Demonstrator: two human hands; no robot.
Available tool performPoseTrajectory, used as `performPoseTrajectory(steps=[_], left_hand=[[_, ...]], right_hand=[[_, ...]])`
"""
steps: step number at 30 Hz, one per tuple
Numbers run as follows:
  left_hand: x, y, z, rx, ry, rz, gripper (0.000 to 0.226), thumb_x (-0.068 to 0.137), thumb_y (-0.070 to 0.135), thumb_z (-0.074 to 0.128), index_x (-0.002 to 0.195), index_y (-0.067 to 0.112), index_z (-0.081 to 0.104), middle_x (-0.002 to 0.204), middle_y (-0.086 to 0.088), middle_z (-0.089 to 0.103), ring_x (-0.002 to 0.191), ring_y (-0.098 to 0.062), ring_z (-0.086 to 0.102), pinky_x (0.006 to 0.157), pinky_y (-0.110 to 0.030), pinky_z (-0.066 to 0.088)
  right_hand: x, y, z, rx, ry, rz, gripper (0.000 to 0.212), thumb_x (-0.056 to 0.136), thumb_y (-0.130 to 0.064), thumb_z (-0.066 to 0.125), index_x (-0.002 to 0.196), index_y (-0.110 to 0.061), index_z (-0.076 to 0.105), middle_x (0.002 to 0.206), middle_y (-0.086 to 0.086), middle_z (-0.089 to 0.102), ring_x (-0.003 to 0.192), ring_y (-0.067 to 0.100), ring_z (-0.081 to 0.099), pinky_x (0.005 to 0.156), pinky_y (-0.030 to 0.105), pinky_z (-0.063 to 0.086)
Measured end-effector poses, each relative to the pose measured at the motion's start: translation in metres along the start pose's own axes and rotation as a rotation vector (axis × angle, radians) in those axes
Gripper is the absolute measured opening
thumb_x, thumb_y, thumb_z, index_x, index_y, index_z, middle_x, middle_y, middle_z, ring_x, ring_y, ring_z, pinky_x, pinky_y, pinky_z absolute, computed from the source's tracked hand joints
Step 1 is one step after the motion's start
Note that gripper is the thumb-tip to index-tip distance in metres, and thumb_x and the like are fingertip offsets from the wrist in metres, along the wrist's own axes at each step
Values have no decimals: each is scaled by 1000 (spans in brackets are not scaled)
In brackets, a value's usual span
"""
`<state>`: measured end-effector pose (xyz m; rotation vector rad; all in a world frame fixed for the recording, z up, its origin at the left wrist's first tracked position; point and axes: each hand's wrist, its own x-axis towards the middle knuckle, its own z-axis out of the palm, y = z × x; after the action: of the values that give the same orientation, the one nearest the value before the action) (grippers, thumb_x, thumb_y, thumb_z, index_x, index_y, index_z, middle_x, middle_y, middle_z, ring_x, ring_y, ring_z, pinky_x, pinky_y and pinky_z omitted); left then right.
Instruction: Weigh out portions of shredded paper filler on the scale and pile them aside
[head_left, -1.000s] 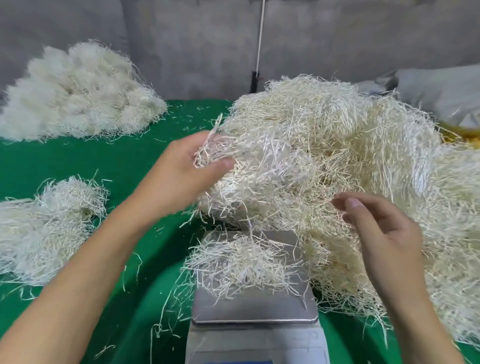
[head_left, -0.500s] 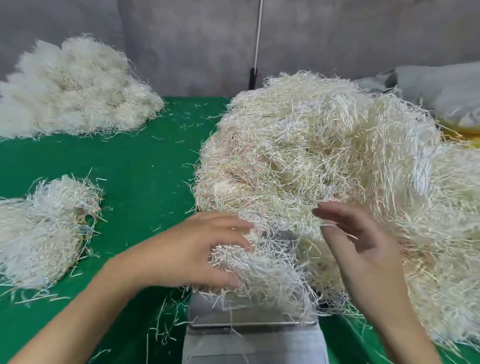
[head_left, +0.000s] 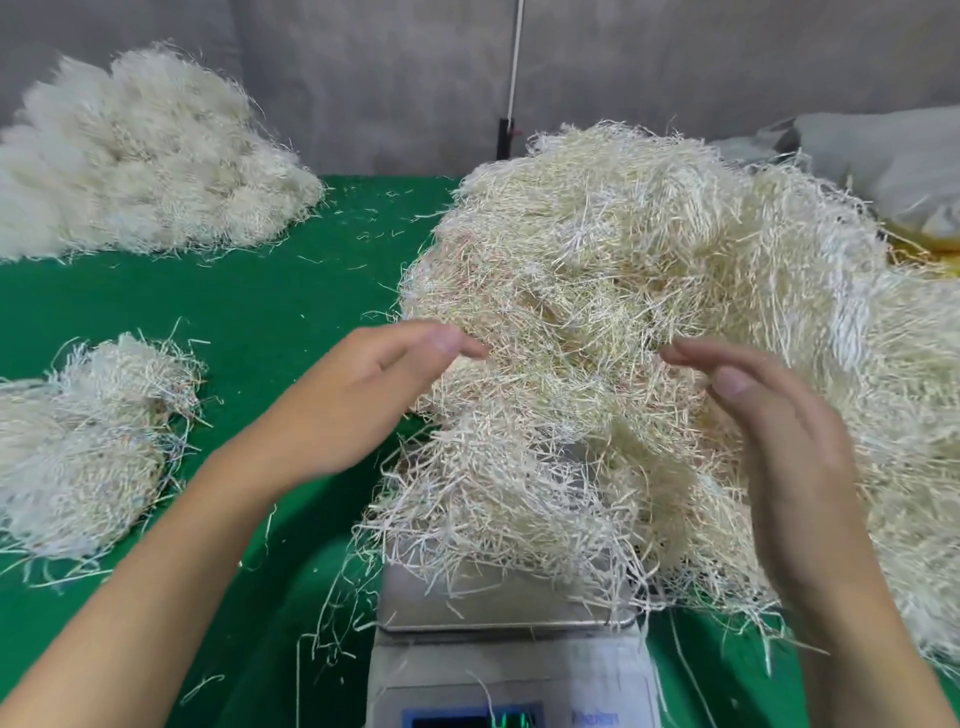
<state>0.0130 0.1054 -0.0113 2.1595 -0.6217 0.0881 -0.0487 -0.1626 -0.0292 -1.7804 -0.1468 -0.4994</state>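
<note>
Fingers (head_left: 441, 340) of left hand (head_left: 358, 405) and right hand (head_left: 779, 447) are held loosely extended, nothing gripped | scale (head_left: 498, 616) at bottom centre is covered by shredded paper portion (head_left: 493, 499) | bulk heap (head_left: 649, 249) is seen centre right | smaller pile (head_left: 78, 457) is laid at left, larger pile (head_left: 140, 156) at upper left, on green worktop (head_left: 270, 312)
</note>
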Motion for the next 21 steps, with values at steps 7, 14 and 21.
performPoseTrajectory(steps=[7,14,21], left_hand=[[16,-5,-16,240,-218,-36,39,83,76,43,113,56,57,113,43,56,105,23,51,85,-18,41],[15,-20,-5,287,-318,-40,47,81,80,40,116,53,55,114,40,56,103,22,52,85,-14,42],[23,-23,4,184,-135,48,43,91,71,37,114,45,61,113,36,60,104,19,53,85,-18,42]], right_hand=[[4,-17,-9,-92,40,126,18,93,-39,58,107,-40,70,108,-26,69,99,-15,60,86,23,40],[10,-28,-10,-162,-21,70,22,91,-36,59,110,-35,70,110,-21,71,103,-9,62,88,23,43],[14,-19,11,-196,-133,91,17,95,-26,58,106,-32,69,105,-24,70,100,-12,61,76,-2,42]])
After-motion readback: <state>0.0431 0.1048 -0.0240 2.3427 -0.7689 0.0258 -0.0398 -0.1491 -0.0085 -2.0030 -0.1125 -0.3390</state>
